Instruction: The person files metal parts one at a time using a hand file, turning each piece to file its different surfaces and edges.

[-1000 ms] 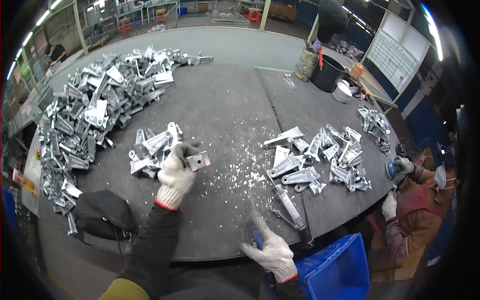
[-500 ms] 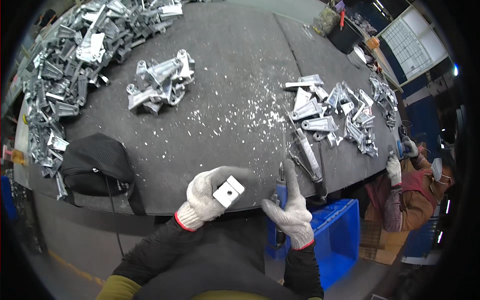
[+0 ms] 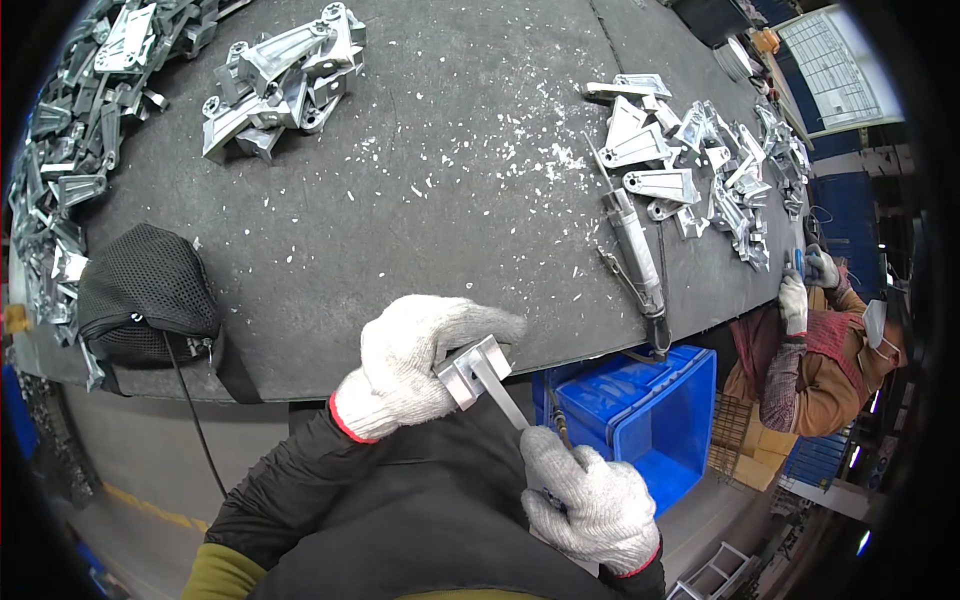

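My left hand [image 3: 415, 360], in a white knit glove with a red cuff, is closed around a small silver metal casting [image 3: 462, 377] just off the table's near edge. My gloved right hand [image 3: 595, 505] is lower and to the right, its fingers wrapped round the handle of a flat file [image 3: 508, 402]. The file's grey blade slants up to the left and lies against the casting's end face. Most of the casting is hidden inside the left glove, and the handle is covered by the right one.
On the dark table [image 3: 420, 250] lie a small group of castings [image 3: 285, 85], a big heap [image 3: 75, 150] at left, more castings [image 3: 660, 185] at right, an air tool [image 3: 635, 250], a black mesh bag [image 3: 150, 295] and pale chips. A blue crate [image 3: 640, 420] stands below. A co-worker [image 3: 820, 370] sits at right.
My right hand has come down toward me, and the file now points up-left, meeting the casting. The left hand has turned the casting. The view has shifted, so the table sits higher.
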`<state>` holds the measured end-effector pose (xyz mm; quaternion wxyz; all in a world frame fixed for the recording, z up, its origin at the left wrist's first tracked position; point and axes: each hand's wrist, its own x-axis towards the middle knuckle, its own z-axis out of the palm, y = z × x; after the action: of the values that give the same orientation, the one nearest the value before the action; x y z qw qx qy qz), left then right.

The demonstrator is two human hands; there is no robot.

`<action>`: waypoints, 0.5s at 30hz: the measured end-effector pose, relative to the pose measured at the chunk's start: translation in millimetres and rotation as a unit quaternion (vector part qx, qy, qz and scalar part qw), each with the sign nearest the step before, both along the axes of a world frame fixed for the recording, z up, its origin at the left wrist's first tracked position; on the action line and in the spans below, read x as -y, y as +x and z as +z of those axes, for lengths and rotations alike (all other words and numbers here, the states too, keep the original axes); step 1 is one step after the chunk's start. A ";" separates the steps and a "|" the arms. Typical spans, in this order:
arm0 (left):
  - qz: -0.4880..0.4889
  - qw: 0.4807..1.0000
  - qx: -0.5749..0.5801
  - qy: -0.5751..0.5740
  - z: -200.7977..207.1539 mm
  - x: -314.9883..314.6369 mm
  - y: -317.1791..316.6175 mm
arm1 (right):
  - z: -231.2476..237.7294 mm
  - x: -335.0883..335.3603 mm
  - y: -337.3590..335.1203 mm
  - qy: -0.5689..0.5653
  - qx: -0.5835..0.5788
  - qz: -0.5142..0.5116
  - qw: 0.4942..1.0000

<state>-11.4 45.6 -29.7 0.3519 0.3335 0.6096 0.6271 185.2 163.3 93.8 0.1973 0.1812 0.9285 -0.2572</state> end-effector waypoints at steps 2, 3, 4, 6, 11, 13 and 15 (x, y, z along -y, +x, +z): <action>0.005 1.000 -0.013 0.002 0.0 0.3 -1.0 | -1.5 -0.5 -6.1 -0.014 0.007 0.001 1.000; -0.018 0.997 -0.078 -0.006 1.8 1.0 -6.0 | -2.1 -1.3 -8.7 -0.028 0.011 0.003 1.000; -0.040 0.989 -0.143 -0.013 2.3 1.4 -7.6 | -2.9 -1.9 -10.2 -0.030 0.014 0.001 0.999; -0.030 0.995 -0.088 -0.019 1.2 1.0 -7.0 | -5.8 -5.4 -15.8 -0.060 0.032 -0.016 0.998; 0.008 0.998 -0.033 0.061 -10.7 -1.9 -0.3 | -4.8 -1.5 7.1 -0.039 -0.030 -0.046 0.998; 0.024 0.999 0.013 0.028 -6.3 -0.9 2.3 | -4.1 0.0 5.7 -0.033 -0.011 -0.039 0.999; 0.004 0.998 -0.055 0.011 -0.9 -1.8 -4.2 | -6.2 0.0 -6.9 -0.070 0.005 -0.025 0.997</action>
<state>-15.7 47.3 -30.6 0.3115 0.3685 0.6225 0.6161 178.3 163.4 87.6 0.2072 0.1910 0.9027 -0.3252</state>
